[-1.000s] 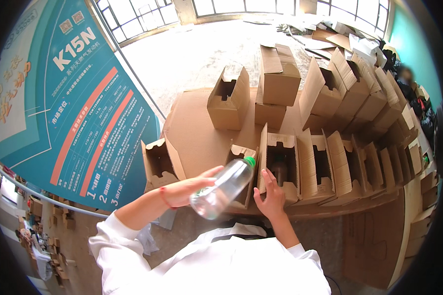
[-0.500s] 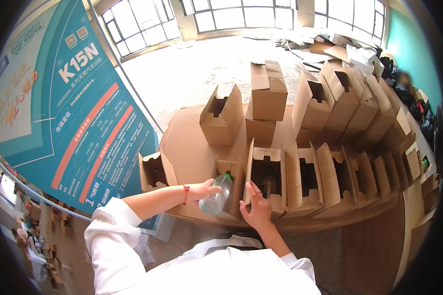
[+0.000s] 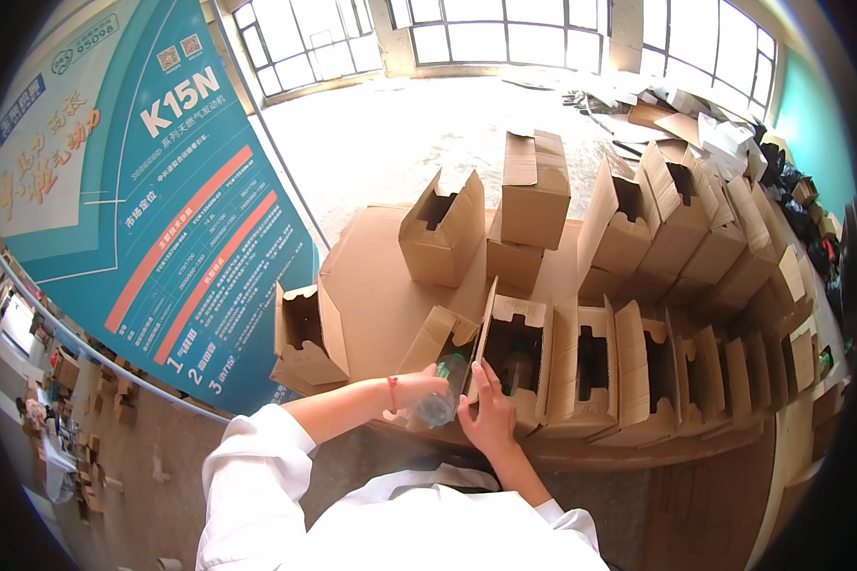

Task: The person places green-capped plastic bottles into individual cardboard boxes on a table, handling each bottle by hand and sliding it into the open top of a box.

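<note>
Head view, only one I have: tall-flapped box (image 3: 522, 307) is my landmark. Clear bottle (image 3: 436, 411) sits just left of it, at open box (image 3: 436, 333); can't tell how far inside. Bottle's long axis tilted, green cap end farther from wearer, base nearer. Left hand (image 3: 419, 391) nearer, on bottle's side away from landmark; grip closed around bottle. Right hand (image 3: 491, 415) at landmark's near left edge, fingertips against it, grip loosely spread, nothing held.

White print (image 3: 179, 103), orange script (image 3: 78, 130), 2 square codes (image 3: 169, 59) and 2 lettered orange bars (image 3: 179, 238) stand on the teal banner (image 3: 138, 257).
</note>
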The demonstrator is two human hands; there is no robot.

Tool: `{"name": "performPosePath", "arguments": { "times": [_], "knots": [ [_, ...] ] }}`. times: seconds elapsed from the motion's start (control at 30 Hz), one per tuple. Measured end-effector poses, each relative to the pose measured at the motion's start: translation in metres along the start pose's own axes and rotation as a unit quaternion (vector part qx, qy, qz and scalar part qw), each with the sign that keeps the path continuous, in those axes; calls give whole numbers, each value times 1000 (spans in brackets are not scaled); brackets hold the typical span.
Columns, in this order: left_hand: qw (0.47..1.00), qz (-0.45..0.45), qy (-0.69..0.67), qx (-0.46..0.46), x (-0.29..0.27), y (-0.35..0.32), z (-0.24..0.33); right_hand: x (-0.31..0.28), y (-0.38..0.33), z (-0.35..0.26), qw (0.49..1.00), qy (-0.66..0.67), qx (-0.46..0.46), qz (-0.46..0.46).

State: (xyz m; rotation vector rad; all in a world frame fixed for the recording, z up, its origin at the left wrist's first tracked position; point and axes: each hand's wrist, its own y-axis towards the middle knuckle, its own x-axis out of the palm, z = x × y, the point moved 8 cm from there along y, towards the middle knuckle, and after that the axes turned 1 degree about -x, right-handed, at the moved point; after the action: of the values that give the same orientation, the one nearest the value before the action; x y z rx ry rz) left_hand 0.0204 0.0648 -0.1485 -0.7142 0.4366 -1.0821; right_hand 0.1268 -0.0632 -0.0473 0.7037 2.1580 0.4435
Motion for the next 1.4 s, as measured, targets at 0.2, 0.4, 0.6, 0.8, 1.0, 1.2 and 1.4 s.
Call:
{"name": "performPosePath", "arguments": {
  "times": [0.2,0.4,0.6,0.8,1.0,1.2,1.4],
  "knots": [
    [991,-35,119,45,-10,-14,0,-2,2,-6,999,1,-28,-18],
    [882,35,464,74,23,-41,46,-3,0,0,999,21,-31,-25],
    [773,162,611,54,34,-63,66,-7,-1,0,999,32,-39,-21],
    [713,179,667,116,39,-57,73,-7,-4,-3,998,28,-53,-29],
    [750,104,639,133,42,-47,54,-6,-6,1,998,41,-44,-31],
    [812,103,575,18,-7,6,52,-4,-1,-3,998,23,-46,-28],
    [722,28,690,-50,3,58,30,-2,0,-5,999,-12,-47,-11]
  ]
}}
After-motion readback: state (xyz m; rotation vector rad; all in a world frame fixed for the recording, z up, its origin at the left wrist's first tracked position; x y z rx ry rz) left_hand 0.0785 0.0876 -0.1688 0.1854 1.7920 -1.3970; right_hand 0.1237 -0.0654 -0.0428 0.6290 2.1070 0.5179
